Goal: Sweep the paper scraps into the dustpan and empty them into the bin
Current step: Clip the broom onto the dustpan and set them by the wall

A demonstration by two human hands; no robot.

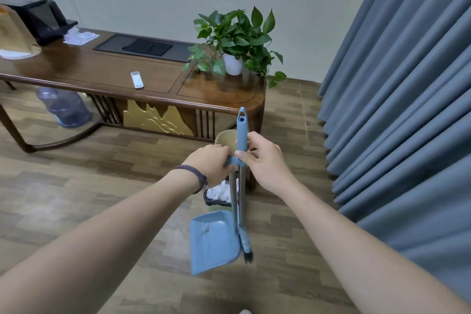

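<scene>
A blue dustpan (212, 241) stands on the wood floor with its long handle upright, and its pan looks bare apart from a small speck. Beside it stands a blue broom (242, 135) with dark bristles at the floor. My left hand (212, 163) grips the dustpan's handle top. My right hand (263, 158) holds the broom's blue grip, thumb and fingers around it. Just behind them sits a bin (216, 197) with a black liner, white paper scraps visible inside it.
A dark wooden desk (107, 76) stands ahead with a potted plant (234, 41), a white remote (137, 79) and a printer (40, 19). A water jug (63, 107) sits under it. Blue-grey curtains (407, 109) hang at the right. A tan cup-like object (225, 139) shows behind my hands.
</scene>
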